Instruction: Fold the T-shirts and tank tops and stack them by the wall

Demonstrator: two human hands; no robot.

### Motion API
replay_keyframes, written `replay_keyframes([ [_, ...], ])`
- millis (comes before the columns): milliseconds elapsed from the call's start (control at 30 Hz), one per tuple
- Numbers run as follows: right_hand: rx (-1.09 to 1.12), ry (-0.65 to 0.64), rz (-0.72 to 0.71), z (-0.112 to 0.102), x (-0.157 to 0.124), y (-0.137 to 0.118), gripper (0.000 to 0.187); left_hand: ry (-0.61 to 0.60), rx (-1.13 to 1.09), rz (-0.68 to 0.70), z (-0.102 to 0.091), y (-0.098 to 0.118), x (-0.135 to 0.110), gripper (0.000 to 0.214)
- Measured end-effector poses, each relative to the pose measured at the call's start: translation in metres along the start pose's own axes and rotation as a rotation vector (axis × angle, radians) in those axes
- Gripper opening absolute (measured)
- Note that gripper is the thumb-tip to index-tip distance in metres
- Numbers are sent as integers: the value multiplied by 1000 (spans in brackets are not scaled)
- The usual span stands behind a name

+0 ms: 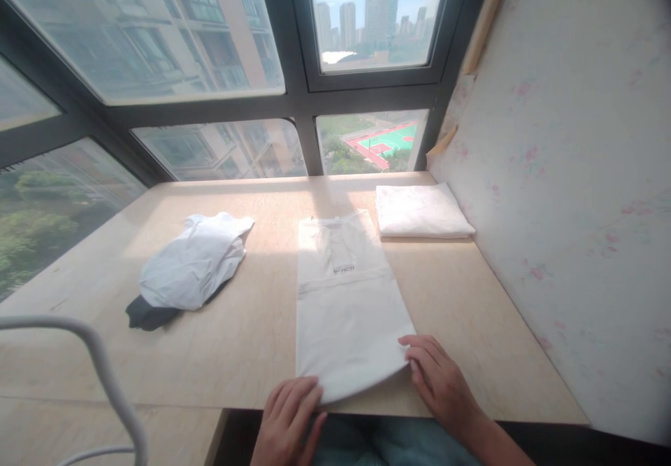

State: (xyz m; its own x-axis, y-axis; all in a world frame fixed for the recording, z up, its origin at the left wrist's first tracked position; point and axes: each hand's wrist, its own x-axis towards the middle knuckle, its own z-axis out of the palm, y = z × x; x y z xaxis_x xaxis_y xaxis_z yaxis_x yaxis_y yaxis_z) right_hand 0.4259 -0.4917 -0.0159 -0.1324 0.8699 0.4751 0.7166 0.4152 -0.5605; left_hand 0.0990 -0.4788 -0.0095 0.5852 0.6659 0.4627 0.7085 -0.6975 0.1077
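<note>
A white T-shirt with small dark lettering near its top lies folded into a long strip on the wooden surface. My left hand is at its near left corner, fingers bent over the cloth and thumb below the edge. At the near right corner my right hand pinches the hem between fingers and thumb. The near edge slants up toward the right hand. A crosswise crease runs below the lettering. What lies under the fingertips is hidden.
To the left lies a crumpled white garment over a dark cloth. A folded pale cloth rests at the back right beside the flowered wall. A grey curved tube stands at the left front. Windows close off the back.
</note>
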Motion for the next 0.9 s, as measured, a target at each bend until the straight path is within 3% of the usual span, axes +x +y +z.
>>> replay_keyframes([
  [200, 37, 18, 52, 5, 8, -2, 22, -30, 65, 5, 11, 18, 12, 36],
  [467, 107, 33, 146, 1, 17, -8, 17, -53, 69, -95, 17, 24, 17, 39],
  [567, 106, 40, 182, -4, 21, -9, 17, -30, 30, -122, 16, 20, 21, 39],
  [667, 103, -39, 153, -9, 18, -3, 17, 25, -13, -123, 12, 11, 21, 32],
  [800, 31, -125, 66, -11, 4, 16, 37, 70, -19, -122, 4, -2, 16, 26],
  [900, -13, -122, 54, -12, -4, 29, 40, 51, -5, -103, 0, -4, 12, 26],
])
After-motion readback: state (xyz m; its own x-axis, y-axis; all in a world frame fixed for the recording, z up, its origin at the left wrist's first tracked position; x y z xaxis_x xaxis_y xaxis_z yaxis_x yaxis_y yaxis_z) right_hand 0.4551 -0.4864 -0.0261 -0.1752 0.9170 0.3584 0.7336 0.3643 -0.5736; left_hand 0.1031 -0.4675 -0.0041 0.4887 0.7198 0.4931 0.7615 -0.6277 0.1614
